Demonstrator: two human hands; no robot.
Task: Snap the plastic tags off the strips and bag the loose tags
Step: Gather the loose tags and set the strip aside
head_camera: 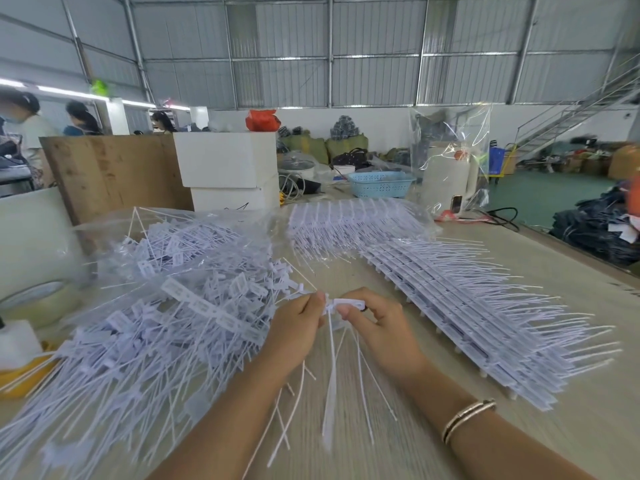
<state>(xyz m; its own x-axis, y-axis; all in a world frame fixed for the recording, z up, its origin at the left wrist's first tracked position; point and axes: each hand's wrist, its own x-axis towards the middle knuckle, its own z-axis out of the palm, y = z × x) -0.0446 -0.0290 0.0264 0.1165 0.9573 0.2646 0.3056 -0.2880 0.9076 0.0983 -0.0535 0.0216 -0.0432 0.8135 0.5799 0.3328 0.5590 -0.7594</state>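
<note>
1. White plastic tag strip [348,304] sits pinched between both hands above the wooden table [554,258].
2. Left hand [298,327] fingers curl round its end; right hand [377,323] grips the strip.
3. Loose tags [166,306] heap on a clear bag [104,230] at left; stacked strips [467,306] lie at right.

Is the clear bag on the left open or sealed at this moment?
Open. The clear bag lies slack on the table, its mouth spread wide, with loose tags spilling out toward the hands.

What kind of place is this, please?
Probably a factory or warehouse workshop: corrugated metal walls, a metal staircase, and a worktable heaped with loose tags and uncut strips.
</note>
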